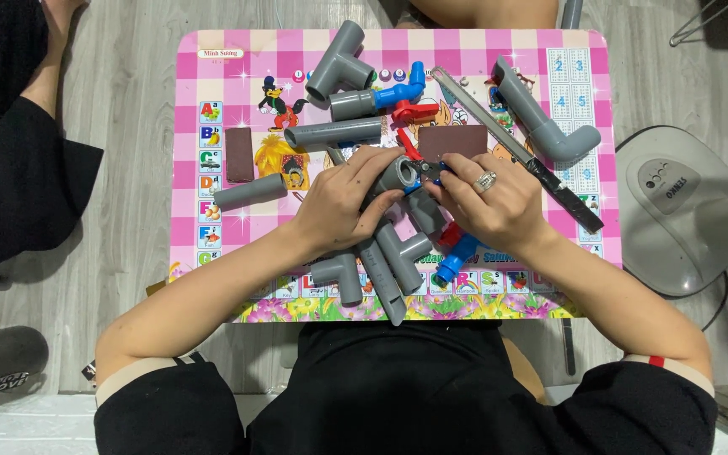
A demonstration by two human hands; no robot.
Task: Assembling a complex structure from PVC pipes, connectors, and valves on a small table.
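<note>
My left hand (343, 205) grips a short grey pipe piece (396, 173) over the middle of the small pink table (187, 101). My right hand (486, 202), with a ring on one finger, pinches a small dark tool (430, 169) at the open end of that pipe. Under both hands lies a grey pipe assembly (385, 265) with tee joints, and a blue valve (455, 259) pokes out below my right hand.
On the table lie a grey tee (339, 63), a pipe with a blue and red valve (381, 99), a straight grey pipe (334, 132), a short pipe (250, 191), an elbow pipe (541, 114), a hacksaw (516, 152) and two brown sanding blocks (239, 154). A fan base (676, 211) stands right. Another person sits left.
</note>
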